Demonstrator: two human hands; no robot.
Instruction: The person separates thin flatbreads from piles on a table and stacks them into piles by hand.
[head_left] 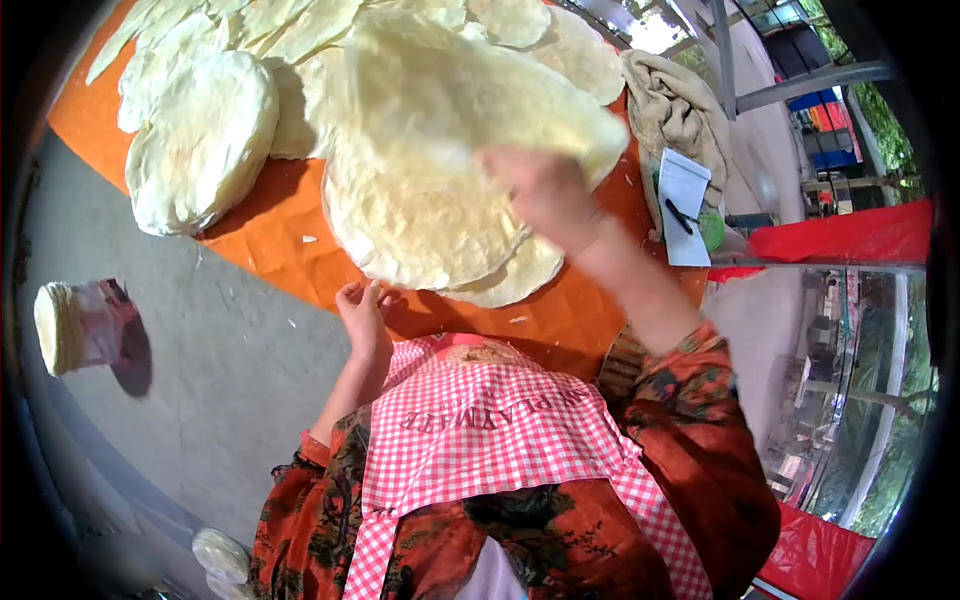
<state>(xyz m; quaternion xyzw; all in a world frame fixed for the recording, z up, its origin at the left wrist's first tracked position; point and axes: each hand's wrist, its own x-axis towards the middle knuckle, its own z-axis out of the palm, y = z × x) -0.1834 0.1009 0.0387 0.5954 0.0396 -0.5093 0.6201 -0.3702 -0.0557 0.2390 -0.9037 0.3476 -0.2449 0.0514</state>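
A large thin flatbread (450,95), blurred by motion, hangs from my right hand (545,195), whose fingers are closed on its near edge. Under it lies a pile of round flatbreads (420,225) on the orange cloth (270,235). My left hand (365,300) is at the near edge of that pile, its thumb and a finger pinched together; whether they hold the edge is too small to tell. A thick stack of pale flatbreads (200,145) sits to the left, at the cloth's edge.
More flatbreads (300,30) overlap at the far side. On the right are a crumpled beige cloth (675,95) and a paper (683,205) with a black pen. Another stack (60,328) stands beside a reddish stool (110,322) at the left, over grey floor.
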